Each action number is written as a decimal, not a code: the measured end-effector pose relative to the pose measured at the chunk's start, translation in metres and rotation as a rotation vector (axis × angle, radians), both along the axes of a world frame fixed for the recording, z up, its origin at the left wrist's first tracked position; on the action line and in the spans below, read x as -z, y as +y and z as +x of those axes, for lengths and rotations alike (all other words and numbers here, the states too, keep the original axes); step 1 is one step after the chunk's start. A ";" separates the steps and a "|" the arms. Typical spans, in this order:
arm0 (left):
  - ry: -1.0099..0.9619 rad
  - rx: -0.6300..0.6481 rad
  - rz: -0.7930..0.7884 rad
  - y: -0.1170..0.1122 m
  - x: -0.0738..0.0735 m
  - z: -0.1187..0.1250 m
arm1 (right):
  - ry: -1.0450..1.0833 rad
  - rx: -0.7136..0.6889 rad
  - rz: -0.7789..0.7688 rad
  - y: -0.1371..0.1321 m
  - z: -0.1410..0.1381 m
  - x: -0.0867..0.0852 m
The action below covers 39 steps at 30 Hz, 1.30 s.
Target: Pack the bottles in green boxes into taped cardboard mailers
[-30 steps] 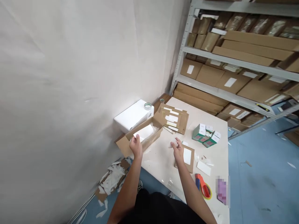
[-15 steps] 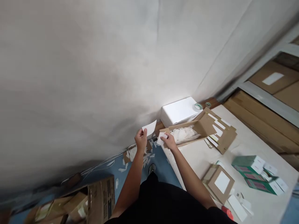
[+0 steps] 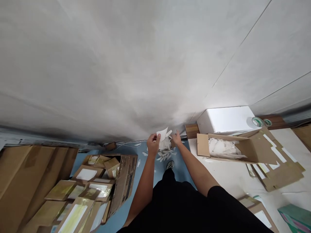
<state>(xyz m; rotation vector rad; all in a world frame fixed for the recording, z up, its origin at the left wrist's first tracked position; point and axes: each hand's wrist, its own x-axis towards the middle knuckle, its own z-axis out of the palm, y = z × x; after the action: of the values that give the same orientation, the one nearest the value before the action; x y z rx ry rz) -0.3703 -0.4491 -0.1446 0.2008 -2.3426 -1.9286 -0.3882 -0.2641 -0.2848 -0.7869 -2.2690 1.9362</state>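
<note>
My left hand point(image 3: 153, 145) pinches a white paper slip point(image 3: 162, 133) between thumb and fingers, held up in front of the wall. Just to its right, my right hand point(image 3: 176, 138) has a finger stretched out and shows no paper in it. Between and below the hands, a heap of white paper scraps point(image 3: 165, 152) lies on the blue floor by the wall; part of the heap is hidden behind the slip.
Right of me, a table point(image 3: 225, 174) carries an open carton point(image 3: 202, 145) with white packets and flattened cardboard point(image 3: 279, 165). A white foam box point(image 3: 225, 118) and tape rolls point(image 3: 257, 122) stand behind. On the left is a large carton point(image 3: 126, 178) full of small parcels.
My view has turned left, bringing the parcel carton further into sight. The white piece that was in my right hand no longer shows there. My left hand still has its slip.
</note>
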 end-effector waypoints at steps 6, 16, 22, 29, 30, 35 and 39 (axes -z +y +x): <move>0.092 0.001 -0.106 -0.009 -0.002 0.004 | -0.115 0.153 -0.062 -0.001 0.023 -0.010; 0.386 0.304 -0.140 0.093 -0.020 0.008 | 0.382 0.263 -0.037 0.048 0.090 -0.141; 0.593 0.491 -0.155 0.174 -0.036 0.049 | 0.393 0.364 -0.151 0.095 0.160 -0.206; 0.725 0.863 -0.180 0.273 -0.043 0.136 | 0.394 0.803 -0.259 0.154 0.278 -0.224; 0.720 0.928 -0.182 0.286 -0.045 0.152 | 0.402 0.872 -0.277 0.162 0.296 -0.223; 0.534 1.336 -0.109 0.341 -0.047 0.231 | 0.490 1.238 -0.265 0.197 0.380 -0.208; 0.094 1.329 0.083 0.368 -0.028 0.284 | 0.462 1.275 -0.236 0.208 0.435 -0.185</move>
<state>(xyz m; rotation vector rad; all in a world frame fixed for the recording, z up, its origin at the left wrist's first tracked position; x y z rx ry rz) -0.0865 -0.0813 -0.1164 -1.7931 -2.4749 -2.2456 0.0471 -0.0557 -0.0997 -1.1960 -0.8233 1.4446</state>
